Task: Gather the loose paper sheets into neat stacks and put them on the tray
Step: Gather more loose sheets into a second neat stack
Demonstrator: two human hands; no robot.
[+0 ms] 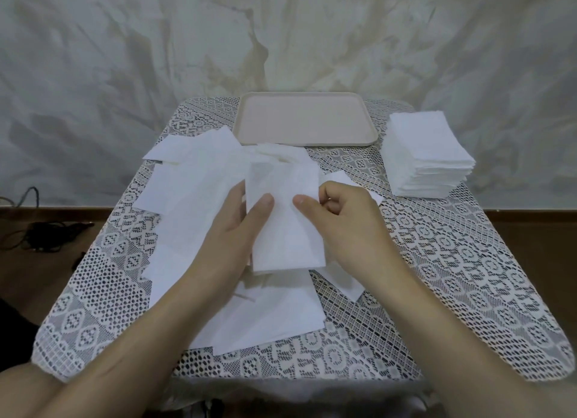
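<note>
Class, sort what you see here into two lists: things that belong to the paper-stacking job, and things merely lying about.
Belong to the job: held bundle, gripped by left hand and right hand; loose sheets; pink tray; neat stack.

Lying about: black cables on the floor; lace tablecloth.
</note>
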